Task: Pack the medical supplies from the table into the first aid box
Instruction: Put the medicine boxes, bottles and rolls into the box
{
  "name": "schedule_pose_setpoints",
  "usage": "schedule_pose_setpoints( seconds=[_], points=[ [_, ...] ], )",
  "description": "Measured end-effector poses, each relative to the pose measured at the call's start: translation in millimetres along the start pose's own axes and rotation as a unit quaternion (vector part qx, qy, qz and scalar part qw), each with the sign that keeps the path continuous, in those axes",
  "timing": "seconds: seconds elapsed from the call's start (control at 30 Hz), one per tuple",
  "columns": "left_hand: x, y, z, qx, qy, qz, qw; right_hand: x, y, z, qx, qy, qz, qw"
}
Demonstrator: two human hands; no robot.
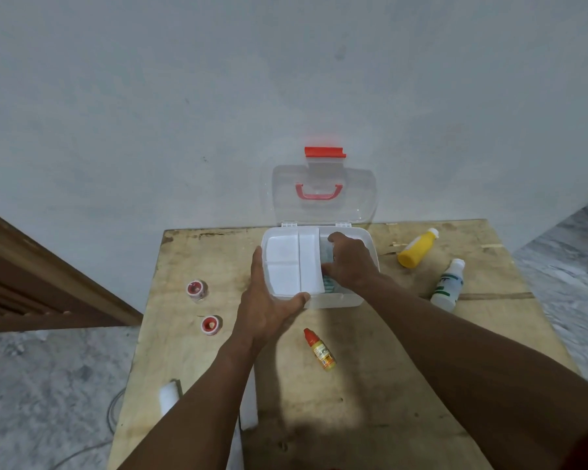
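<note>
Standing at the far edge of the bench (370, 385), against the wall, the first aid box (333, 301) is seen with its clear lid (323, 212) raised upright. A white divided tray (291, 262) fills the left part of the box. The front left corner of the box is gripped by the left hand (269, 300), the fingers laid along the left side and the thumb pressed on the front rim. The right hand (348, 262) is lowered into the right part of the box, its fingers curled round a pale, partly hidden item; what it is cannot be told. A yellow bottle (416, 249) and a white bottle with a green label (448, 286) are laid near the right edge of the bench. A small red-capped dropper bottle (319, 349) lies just in front of the box. Two red tape rolls (197, 290) are placed near the left edge, and white packets (168, 398) lie near the front left corner.
</note>
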State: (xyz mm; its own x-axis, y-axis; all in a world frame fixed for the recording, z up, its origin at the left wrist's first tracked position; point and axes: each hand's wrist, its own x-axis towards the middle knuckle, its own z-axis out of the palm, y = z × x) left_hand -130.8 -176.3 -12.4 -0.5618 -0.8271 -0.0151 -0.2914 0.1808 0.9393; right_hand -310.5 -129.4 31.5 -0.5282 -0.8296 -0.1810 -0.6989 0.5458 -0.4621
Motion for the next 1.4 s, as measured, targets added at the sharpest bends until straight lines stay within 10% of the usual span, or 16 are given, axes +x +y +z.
schedule_pose_setpoints(
  seconds=[0.7,1.4],
  points=[
    [-8,14,0,-0.013,0.01,0.031,0.999,-6,-1,-1,0.008,-0.018,-0.043,0.999],
    [-11,11,-1,0.001,-0.009,0.03,1.0,-22,69,-68,0.049,0.204,0.248,0.946]
  ],
)
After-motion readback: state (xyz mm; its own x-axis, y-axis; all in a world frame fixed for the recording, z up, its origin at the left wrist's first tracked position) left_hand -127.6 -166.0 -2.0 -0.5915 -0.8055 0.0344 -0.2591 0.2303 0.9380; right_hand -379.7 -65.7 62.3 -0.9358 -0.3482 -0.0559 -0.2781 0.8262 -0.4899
